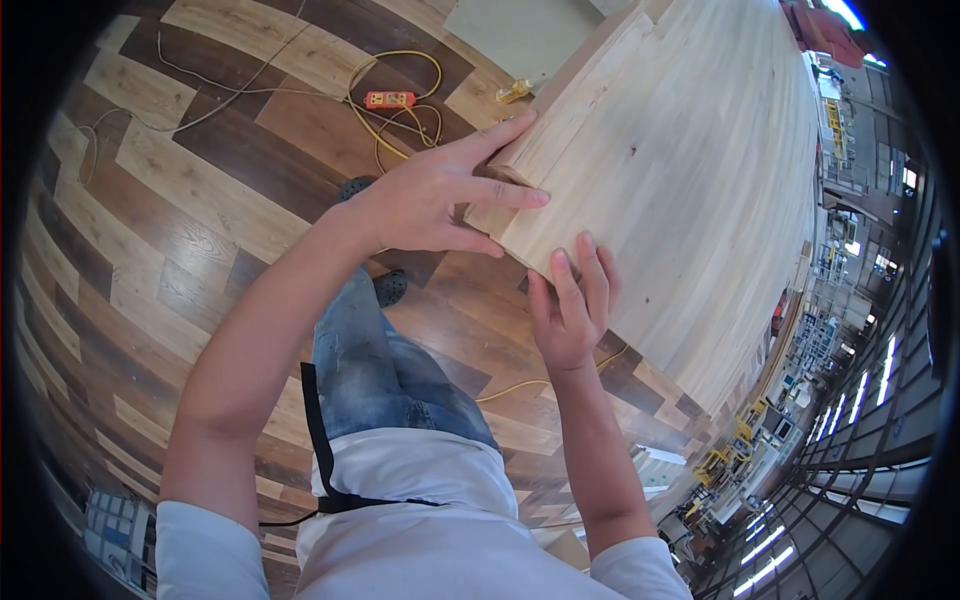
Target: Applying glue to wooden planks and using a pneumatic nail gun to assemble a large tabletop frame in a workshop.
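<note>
A large pale wooden panel (680, 180) with visible grain and a few dark knots extends away to the upper right. My left hand (435, 195) straddles its near left corner, fingers apart: the index fingertip lies on the top face, the thumb rests lower along the edge, and the other fingers reach along the far side. A small gap or notch in the wood shows between those fingers. Beside it, my right hand (575, 310) has its fingers raised and slightly spread over the panel's near edge. Its fingertips meet the top face, and I see nothing held in it.
Brown wood-patterned floor (210, 210) lies below. On it are an orange power outlet box (390, 100), a coiled yellow cord (440, 75) and a thin grey cable (240, 95). A clear-and-yellow connector (515, 91) sits near the panel. Workshop racks and machines (740, 450) stand at right.
</note>
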Tool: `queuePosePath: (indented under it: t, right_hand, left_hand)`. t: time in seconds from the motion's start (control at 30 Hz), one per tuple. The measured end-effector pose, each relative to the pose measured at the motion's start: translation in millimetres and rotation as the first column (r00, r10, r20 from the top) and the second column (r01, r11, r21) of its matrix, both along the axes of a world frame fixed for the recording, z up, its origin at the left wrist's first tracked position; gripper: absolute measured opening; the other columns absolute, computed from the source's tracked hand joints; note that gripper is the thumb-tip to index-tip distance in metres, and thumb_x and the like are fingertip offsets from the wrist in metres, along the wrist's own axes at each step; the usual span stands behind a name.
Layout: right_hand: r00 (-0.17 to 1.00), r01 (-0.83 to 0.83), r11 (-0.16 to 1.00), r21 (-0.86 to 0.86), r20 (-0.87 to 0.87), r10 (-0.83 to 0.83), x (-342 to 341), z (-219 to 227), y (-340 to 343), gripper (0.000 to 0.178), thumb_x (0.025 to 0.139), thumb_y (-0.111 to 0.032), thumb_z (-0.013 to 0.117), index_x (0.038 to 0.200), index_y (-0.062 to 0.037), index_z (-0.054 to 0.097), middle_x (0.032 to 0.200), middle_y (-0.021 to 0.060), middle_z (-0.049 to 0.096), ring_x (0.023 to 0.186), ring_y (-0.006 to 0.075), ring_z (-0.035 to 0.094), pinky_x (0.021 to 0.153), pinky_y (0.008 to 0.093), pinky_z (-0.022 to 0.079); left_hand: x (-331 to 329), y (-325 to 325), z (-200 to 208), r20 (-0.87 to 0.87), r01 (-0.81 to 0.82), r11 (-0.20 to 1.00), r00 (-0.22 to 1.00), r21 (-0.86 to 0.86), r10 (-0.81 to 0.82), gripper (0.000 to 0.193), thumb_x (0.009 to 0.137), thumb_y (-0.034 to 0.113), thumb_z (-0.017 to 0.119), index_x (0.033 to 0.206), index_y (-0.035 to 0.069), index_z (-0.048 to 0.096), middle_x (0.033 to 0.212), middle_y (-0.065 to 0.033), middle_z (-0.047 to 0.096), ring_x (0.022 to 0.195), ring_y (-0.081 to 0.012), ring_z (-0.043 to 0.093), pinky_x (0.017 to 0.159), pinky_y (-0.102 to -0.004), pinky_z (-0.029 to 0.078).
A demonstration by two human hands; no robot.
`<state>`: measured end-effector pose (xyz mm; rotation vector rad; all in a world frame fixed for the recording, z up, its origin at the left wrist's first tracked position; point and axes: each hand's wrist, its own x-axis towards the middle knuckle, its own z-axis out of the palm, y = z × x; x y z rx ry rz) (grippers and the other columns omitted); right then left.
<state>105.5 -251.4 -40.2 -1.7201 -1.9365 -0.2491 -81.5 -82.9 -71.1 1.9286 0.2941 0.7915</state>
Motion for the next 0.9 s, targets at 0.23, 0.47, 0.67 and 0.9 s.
queuePosePath:
  t: [0.23,0.47,0.67,0.9]
  right_hand:
    - [1.0,-0.015,1.0,0.001,-0.012,0.015,0.1,-2.9,0.8,0.035,0.072,-0.012,0.08,0.105,-0.0055,0.069,0.125,0.0182,0.06,0.109,0.0403,0.054,0.092,0.0475,0.046]
    - [1.0,0.014,1.0,0.018,-0.003,-0.014,3.3,7.0,3.2,0.027,0.074,-0.013,0.077,0.098,-0.0036,0.07,0.119,0.0169,0.062,0.108,0.039,0.055,0.091,0.049,0.047]
    - [1.0,0.023,0.999,0.032,-0.007,-0.023,-6.4,8.8,8.1,0.023,0.074,-0.013,0.075,0.096,-0.0078,0.072,0.115,0.0123,0.065,0.103,0.0344,0.059,0.091,0.0482,0.048]
    - [0.999,0.044,0.996,0.074,-0.008,-0.043,-3.8,19.2,4.0,0.026,0.075,-0.016,0.076,0.1,-0.0089,0.071,0.115,0.01,0.065,0.107,0.0328,0.059,0.094,0.0465,0.047]
  left_hand:
    - [-2.0,0.2,-1.5,-0.003,-0.001,1.0,1.0,0.01,0.001,0.063,0.064,0.01,0.084,0.123,0.023,0.067,0.156,-0.0211,0.022,0.139,-0.0381,0.035,0.108,-0.0386,0.038]
    - [5.8,6.3,10.5,0.023,0.018,1.0,1.0,-0.016,-0.017,0.059,0.065,0.01,0.084,0.121,0.022,0.068,0.156,-0.023,0.021,0.138,-0.0398,0.036,0.107,-0.0379,0.039]
    - [-4.0,6.0,5.9,-0.015,0.009,1.0,1.0,-0.012,-0.009,0.054,0.067,0.014,0.083,0.119,0.018,0.069,0.156,-0.0259,0.017,0.139,-0.0411,0.034,0.108,-0.0393,0.038]
    - [4.4,4.3,22.4,-0.008,0.048,0.997,0.999,-0.061,-0.048,0.056,0.064,0.012,0.085,0.118,0.017,0.068,0.155,-0.03,0.017,0.138,-0.0421,0.035,0.104,-0.039,0.042]
